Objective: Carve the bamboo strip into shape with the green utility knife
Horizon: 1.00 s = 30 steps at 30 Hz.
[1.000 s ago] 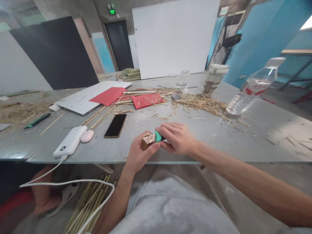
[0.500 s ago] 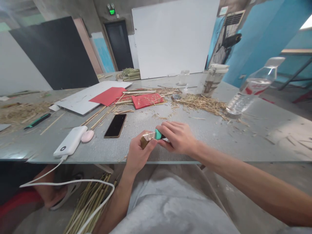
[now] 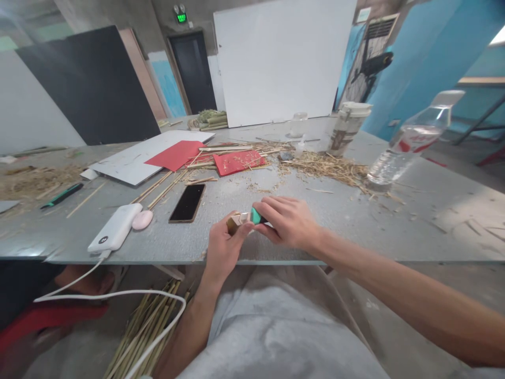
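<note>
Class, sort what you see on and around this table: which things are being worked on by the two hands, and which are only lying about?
In hand:
left hand
right hand
short bamboo piece
green-handled knife

Lying about:
phone
power bank
red paper
water bottle
straw pile

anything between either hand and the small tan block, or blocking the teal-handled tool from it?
Nothing visible. The left hand already grips the tan block at the table edge. The right hand holds the teal-handled tool, its pale tip right at the block. The phone lies off to the left.
</note>
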{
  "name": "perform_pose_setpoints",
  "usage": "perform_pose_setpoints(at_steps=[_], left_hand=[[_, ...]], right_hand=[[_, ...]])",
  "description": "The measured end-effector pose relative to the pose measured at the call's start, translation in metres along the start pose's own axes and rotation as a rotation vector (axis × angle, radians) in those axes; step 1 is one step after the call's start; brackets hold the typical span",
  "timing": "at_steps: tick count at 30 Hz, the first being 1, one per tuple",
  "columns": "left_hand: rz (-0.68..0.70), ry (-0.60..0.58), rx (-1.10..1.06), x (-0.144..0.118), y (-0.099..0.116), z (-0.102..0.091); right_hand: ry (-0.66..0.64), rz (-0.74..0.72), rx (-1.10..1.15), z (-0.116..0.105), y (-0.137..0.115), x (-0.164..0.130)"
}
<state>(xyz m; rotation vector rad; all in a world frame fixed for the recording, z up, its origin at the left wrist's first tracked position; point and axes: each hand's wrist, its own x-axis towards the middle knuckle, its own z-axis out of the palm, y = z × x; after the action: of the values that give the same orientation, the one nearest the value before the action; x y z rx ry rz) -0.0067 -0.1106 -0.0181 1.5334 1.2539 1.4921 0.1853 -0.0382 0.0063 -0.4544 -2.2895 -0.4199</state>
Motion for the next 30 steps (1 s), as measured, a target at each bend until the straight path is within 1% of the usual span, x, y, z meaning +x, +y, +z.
perform_pose_setpoints(at_steps=[8,16,20,23,25,30], left_hand=[[-0.007,0.043,0.003,0.001,0.007,0.003],[-0.091,0.091,-0.053,-0.003,0.008,0.011],[-0.109,0.134,-0.095,-0.004,0.007,0.018],[-0.126,0.141,-0.142,-0.002,0.005,0.021],[-0.143,0.140,-0.172,0.001,0.004,0.021],[-0.152,0.107,-0.215,0.003,0.009,0.018]], right_hand=[[0.017,0.021,-0.082,0.000,-0.002,0.000],[0.053,0.053,-0.122,0.002,-0.006,0.000],[0.079,0.146,-0.092,0.002,-0.006,0.002],[0.110,0.208,-0.063,0.000,-0.003,0.002],[0.112,0.193,-0.034,-0.001,0.000,0.001],[0.061,0.077,0.024,-0.002,0.003,0.001]])
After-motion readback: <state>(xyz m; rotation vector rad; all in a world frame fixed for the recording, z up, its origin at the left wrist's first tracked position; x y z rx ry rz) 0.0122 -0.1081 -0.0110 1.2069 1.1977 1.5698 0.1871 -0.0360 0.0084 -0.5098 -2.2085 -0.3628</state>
